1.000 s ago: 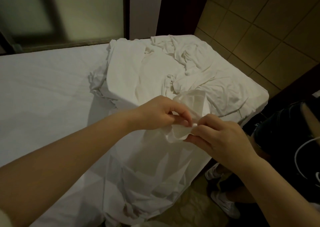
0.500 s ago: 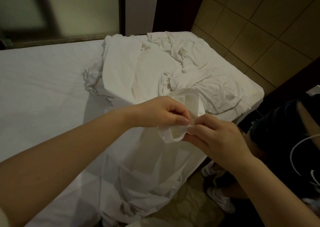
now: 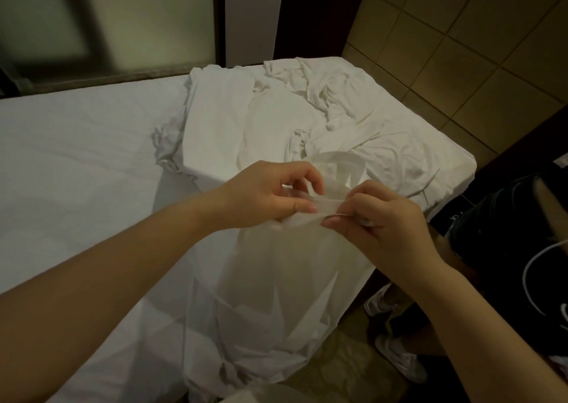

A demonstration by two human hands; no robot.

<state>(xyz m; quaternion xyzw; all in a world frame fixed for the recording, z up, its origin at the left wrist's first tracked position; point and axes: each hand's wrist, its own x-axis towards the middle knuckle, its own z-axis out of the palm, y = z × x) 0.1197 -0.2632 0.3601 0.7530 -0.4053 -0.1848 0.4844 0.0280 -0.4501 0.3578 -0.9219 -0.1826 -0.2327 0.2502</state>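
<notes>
White thin cloth (image 3: pixel 276 279) hangs down over the side of the white bed (image 3: pixel 76 156). Its top edge runs sideways, from one hand to the other. The left hand (image 3: pixel 267 196) pinches that edge with curled fingers. The right hand (image 3: pixel 387 227) pinches it too, just beside. Both hands are right on it.

White-covered bed (image 3: pixel 80 162); crumpled white sheet (image 3: pixel 344 126) lying across right end
</notes>
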